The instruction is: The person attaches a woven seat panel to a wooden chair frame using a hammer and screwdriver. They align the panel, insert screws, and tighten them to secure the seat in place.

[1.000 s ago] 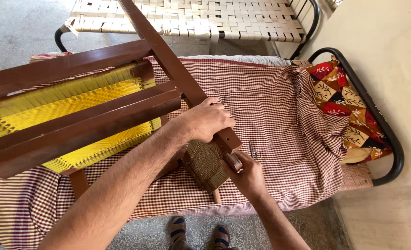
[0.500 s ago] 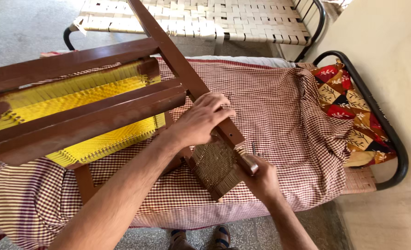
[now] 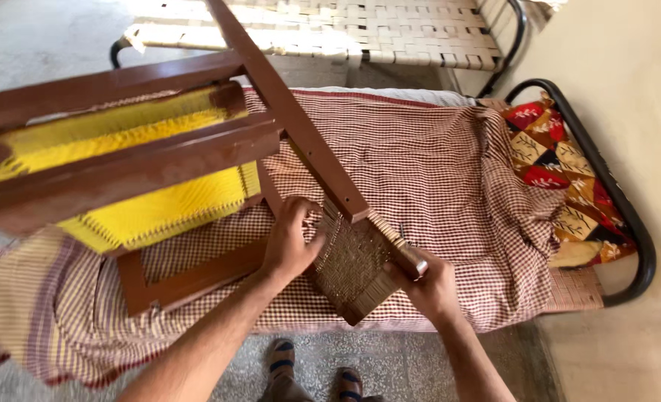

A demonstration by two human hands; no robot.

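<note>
Shifted since a moment ago: left hand [image 3: 289,246] off the slanted brown bar onto the woven panel [image 3: 353,268], fingers grasping its edge, right hand [image 3: 431,286] clenched round the bar end [image 3: 412,262], panel over the checked bed cloth [image 3: 449,171].

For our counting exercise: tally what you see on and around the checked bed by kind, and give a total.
Hands: 2, left hand and right hand
Wooden frames: 1, brown wooden frame
Woven panels: 2, yellow panel and brown panel
Beds: 2, checked bed and strap-woven cot
Patterned cushions: 1, patterned cushion
Total: 8
</note>
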